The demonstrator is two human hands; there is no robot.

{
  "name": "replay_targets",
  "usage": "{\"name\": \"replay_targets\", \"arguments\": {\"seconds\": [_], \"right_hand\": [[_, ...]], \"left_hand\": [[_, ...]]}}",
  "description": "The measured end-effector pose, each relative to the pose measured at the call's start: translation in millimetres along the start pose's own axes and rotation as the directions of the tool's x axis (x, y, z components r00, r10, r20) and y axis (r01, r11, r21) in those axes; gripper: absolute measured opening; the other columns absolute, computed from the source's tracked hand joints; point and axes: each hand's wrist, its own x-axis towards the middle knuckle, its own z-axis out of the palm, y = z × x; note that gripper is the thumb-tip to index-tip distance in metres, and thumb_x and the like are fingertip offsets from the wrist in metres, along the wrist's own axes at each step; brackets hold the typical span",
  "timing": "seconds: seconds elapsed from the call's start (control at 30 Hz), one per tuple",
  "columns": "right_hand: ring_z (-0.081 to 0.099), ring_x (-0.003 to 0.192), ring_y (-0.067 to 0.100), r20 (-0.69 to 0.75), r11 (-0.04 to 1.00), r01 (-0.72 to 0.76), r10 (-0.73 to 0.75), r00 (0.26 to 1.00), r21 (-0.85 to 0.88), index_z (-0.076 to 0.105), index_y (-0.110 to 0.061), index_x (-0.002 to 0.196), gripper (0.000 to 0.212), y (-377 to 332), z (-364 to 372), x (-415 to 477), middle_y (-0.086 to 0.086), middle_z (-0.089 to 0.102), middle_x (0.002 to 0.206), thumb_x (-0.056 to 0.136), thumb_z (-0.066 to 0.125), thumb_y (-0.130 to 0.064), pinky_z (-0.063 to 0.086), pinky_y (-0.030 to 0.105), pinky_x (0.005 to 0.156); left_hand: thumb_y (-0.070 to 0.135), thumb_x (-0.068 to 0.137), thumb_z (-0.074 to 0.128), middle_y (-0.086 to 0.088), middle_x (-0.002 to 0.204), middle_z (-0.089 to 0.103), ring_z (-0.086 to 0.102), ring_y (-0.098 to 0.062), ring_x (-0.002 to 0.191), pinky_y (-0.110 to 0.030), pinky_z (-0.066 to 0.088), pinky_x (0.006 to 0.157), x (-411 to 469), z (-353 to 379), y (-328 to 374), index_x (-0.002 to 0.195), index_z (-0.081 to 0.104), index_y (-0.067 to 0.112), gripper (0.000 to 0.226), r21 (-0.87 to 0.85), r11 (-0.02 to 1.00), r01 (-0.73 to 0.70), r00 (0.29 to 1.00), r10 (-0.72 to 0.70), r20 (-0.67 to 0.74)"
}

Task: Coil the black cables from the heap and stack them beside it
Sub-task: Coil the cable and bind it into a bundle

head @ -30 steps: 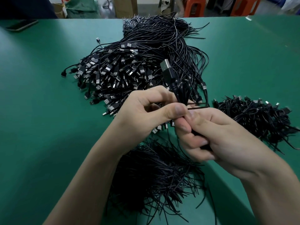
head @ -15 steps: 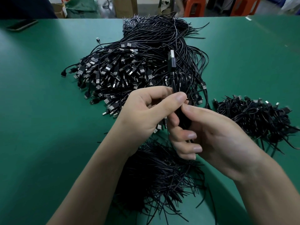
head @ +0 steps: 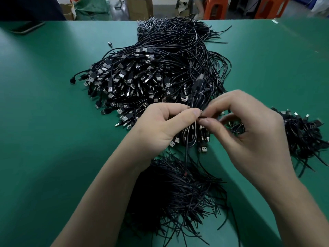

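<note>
Over a smooth, matte green table (head: 44,131) both hands meet at the middle of one coiled cable (head: 189,136). The left hand (head: 165,125) pinches the coil's narrow waist between thumb and forefinger, its other fingers curled under. The right hand (head: 249,132) pinches at the same spot from the other side with thumb and fingertip, the remaining fingers loosely bent. I cannot tell whether it also holds a tie there. Below the pinch the glossy black cord hangs in several long oval loops, and one thin strand trails straight down. Above the pinch, the cable's blocky plug stands up, slightly blurred.

Behind the hands lies the heap (head: 142,77), a broad mound of thin, shiny black cords. Their rectangular plugs with silvery metal ends fan out toward the left and near side, and the loose wire tails sweep in long arcs toward the far edge. To the right, just beyond the right hand, sits the stack (head: 306,138) of coiled cables, a low, knotty pile with a few metal plug tips showing on top. Near the table's front edge, under the forearms, spreads a bristly bundle of short, stiff black ties (head: 178,196), ends poking out in every direction.

A flat dark phone (head: 26,28) rests at the far left corner. Beyond the table stand orange plastic stools (head: 215,8) and a brown cardboard box (head: 139,8)
</note>
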Motion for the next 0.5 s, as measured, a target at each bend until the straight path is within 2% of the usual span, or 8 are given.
{"name": "replay_targets", "arguments": {"seconds": [0.07,0.1,0.17,0.27,0.37,0.4,0.43,0.5], "right_hand": [[0.065,0.087,0.018,-0.011,0.998,0.043,-0.043,0.999,-0.038,0.071,-0.012,0.093,0.008,1,-2,0,-0.001,0.067,0.091,0.095,0.075,-0.017,0.052,0.035,0.071],[0.064,0.086,0.018,-0.013,0.997,0.054,-0.055,0.998,-0.053,0.071,-0.012,0.092,0.009,1,-2,0,-0.002,0.068,0.091,0.095,0.075,-0.019,0.051,0.035,0.071],[0.064,0.084,0.013,-0.010,0.995,0.072,-0.073,0.997,-0.067,0.073,-0.012,0.091,0.010,0,-2,0,-0.003,0.069,0.089,0.095,0.075,-0.021,0.051,0.029,0.072],[0.063,0.079,0.008,-0.006,0.998,0.056,-0.057,0.998,-0.037,0.072,-0.012,0.090,0.009,-3,0,0,-0.006,0.069,0.085,0.094,0.076,-0.020,0.049,0.022,0.070],[0.061,0.072,0.011,-0.043,0.983,-0.103,0.111,0.993,0.154,0.069,-0.018,0.088,0.008,-5,5,-2,-0.010,0.064,0.076,0.094,0.073,-0.019,0.047,0.019,0.065],[0.058,0.068,0.009,-0.047,0.943,-0.180,0.201,0.978,0.281,0.067,-0.020,0.087,0.009,-6,7,-2,-0.007,0.061,0.073,0.094,0.072,-0.018,0.045,0.019,0.063],[0.054,0.066,0.008,-0.042,0.875,-0.250,0.293,0.955,0.415,0.066,-0.022,0.086,0.011,-8,10,-1,-0.004,0.058,0.070,0.094,0.071,-0.016,0.045,0.020,0.062],[0.051,0.064,0.008,0.026,0.669,-0.370,0.464,0.885,0.645,0.068,-0.025,0.084,0.011,-11,13,-1,-0.005,0.053,0.067,0.091,0.070,-0.017,0.044,0.020,0.061]], "left_hand": [[0.038,0.095,0.062,-0.039,0.087,0.063,0.056,-0.030,0.084,-0.051,0.046,0.080,0,-1,1,0.092,0.081,0.017,0.029,-0.035,0.997,0.063,0.998,-0.062,0.026],[0.044,0.092,0.064,-0.049,0.092,0.056,0.051,-0.039,0.083,-0.068,0.043,0.082,-1,-2,1,0.094,0.081,0.016,0.033,-0.035,0.995,0.095,0.995,-0.094,0.036],[0.052,0.089,0.062,-0.053,0.095,0.051,0.052,-0.053,0.083,-0.076,0.039,0.083,-1,-5,0,0.096,0.080,0.017,0.040,-0.010,0.989,0.145,0.985,-0.143,0.095],[0.052,0.092,0.059,-0.050,0.095,0.054,0.052,-0.049,0.083,-0.070,0.037,0.078,-2,-10,-2,0.096,0.080,0.025,0.035,0.029,0.988,0.154,0.975,-0.157,0.155],[0.042,0.101,0.059,-0.025,0.083,0.065,0.048,-0.030,0.075,-0.039,0.041,0.070,-2,-9,-3,0.096,0.080,0.024,0.028,0.001,0.995,0.099,0.987,-0.098,0.124],[0.038,0.103,0.058,-0.012,0.076,0.062,0.047,-0.023,0.071,-0.029,0.040,0.064,-2,-7,-1,0.092,0.080,0.025,0.028,0.010,0.999,0.048,0.994,-0.049,0.100],[0.035,0.104,0.058,-0.005,0.070,0.056,0.044,-0.018,0.065,-0.027,0.037,0.057,-3,-5,1,0.087,0.078,0.023,0.029,0.038,0.999,-0.008,0.998,0.005,0.069],[0.032,0.105,0.060,-0.013,0.066,0.046,0.038,-0.027,0.058,-0.041,0.034,0.051,-3,-2,3,0.086,0.074,0.015,0.029,0.140,0.985,-0.104,0.994,0.105,0.006]]}}
